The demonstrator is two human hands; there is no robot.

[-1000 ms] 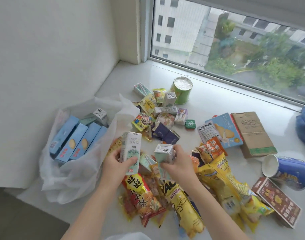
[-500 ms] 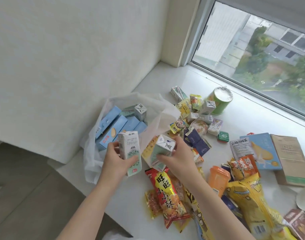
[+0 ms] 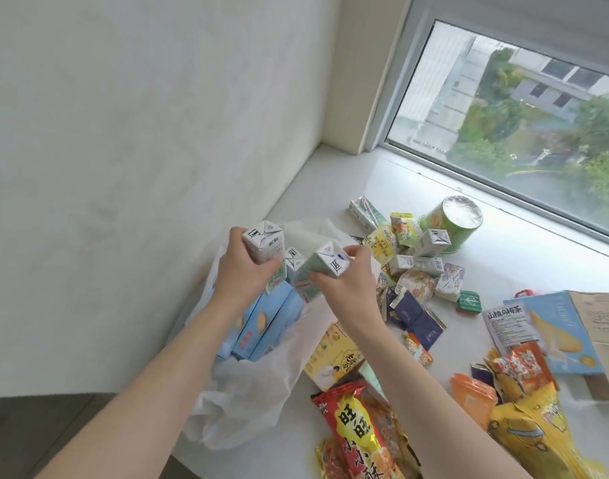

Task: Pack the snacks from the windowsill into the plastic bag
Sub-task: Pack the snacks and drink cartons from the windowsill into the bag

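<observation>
My left hand [image 3: 239, 271] grips a white drink carton [image 3: 264, 244] above the open white plastic bag [image 3: 247, 395] at the windowsill's left end. My right hand [image 3: 348, 283] holds a second, green-sided carton [image 3: 322, 271] beside it, tilted over the bag's mouth. Between the two, a third small carton [image 3: 293, 256] shows inside the bag. Several light blue biscuit boxes [image 3: 261, 326] stand in the bag below my hands. Many snacks lie spread on the white windowsill [image 3: 520, 257] to the right.
A green can [image 3: 451, 224] stands near the window. Small cartons and packets [image 3: 417, 261] cluster beside it. A blue box [image 3: 555, 333], a brown box [image 3: 603, 326], red [image 3: 361, 440] and yellow packets [image 3: 538, 440] lie at the right. The sill's front edge drops off below the bag.
Both hands have moved left and away from me with their cartons, from above the snack pile to over the bag's mouth. The view has swung left.
</observation>
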